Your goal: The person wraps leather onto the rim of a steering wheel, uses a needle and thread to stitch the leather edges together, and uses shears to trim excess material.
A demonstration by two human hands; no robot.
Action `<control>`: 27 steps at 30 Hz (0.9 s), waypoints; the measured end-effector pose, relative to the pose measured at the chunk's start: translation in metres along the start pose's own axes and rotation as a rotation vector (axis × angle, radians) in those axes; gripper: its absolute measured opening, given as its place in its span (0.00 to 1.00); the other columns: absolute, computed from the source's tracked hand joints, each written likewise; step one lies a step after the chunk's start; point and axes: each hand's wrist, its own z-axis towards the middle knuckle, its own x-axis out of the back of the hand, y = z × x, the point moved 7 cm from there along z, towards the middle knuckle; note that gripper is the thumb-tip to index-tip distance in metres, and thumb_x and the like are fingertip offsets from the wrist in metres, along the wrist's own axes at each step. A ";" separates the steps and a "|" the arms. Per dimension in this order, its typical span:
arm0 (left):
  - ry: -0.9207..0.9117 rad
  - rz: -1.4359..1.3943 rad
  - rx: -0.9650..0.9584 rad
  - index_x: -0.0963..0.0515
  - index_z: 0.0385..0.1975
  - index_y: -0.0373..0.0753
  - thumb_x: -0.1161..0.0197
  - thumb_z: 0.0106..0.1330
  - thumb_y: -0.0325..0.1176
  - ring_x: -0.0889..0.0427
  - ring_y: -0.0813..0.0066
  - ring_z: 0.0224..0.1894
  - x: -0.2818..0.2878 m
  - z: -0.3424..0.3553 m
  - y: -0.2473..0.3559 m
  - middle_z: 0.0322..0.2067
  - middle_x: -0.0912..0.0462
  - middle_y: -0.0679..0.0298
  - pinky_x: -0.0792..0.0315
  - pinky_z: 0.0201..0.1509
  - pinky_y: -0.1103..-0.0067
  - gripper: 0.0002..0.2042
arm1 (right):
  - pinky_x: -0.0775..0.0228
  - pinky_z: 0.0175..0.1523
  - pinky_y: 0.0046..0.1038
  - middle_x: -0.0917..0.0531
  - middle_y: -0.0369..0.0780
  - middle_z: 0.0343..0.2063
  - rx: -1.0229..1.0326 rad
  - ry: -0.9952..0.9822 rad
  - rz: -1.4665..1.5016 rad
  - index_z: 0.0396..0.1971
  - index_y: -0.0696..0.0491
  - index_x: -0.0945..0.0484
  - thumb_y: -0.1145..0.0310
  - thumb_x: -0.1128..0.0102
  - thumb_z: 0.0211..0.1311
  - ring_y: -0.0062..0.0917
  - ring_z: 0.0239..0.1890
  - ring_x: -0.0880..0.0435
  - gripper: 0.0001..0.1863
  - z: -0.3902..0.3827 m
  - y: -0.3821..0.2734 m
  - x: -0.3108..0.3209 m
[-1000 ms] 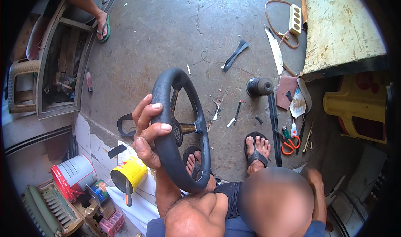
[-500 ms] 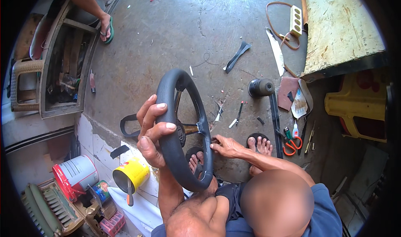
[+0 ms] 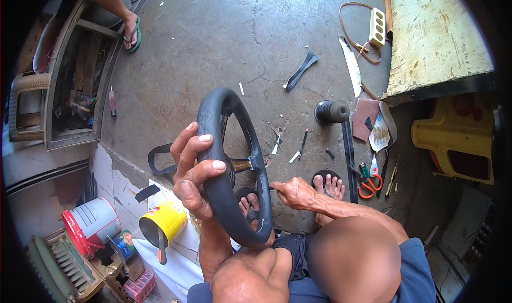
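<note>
A steering wheel with a black, leather-like cover stands tilted in front of me. My left hand grips its left side, fingers spread over the rim and the thumb below them. Pale stitching or bare edges show along the inner side of the cover at the right and bottom of the rim. Close by the right part of the rim is my right hand, its fingers curled and the index fingertip at the cover's edge. What those fingers pinch, if anything, is too small to make out.
On the floor lie a black strip, a black cylindrical object, orange-handled scissors, a glue bottle and scraps. A power strip sits at the far right. A yellow can and a white-red bucket are at left. Another person's foot rests far left.
My right hand has turned and its fingers have curled in more, drawing slightly right of the rim. The left hand keeps its grip; the whole view has shifted a little.
</note>
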 end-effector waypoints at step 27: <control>0.162 -0.054 0.059 0.19 0.31 0.44 0.72 0.78 0.52 0.34 0.51 0.68 -0.012 0.008 -0.005 0.52 0.22 0.54 0.16 0.52 0.56 0.30 | 0.23 0.29 0.49 0.19 0.55 0.19 -0.043 0.013 0.046 0.57 0.50 0.19 0.71 0.43 0.60 0.52 0.21 0.17 0.23 -0.017 0.018 0.007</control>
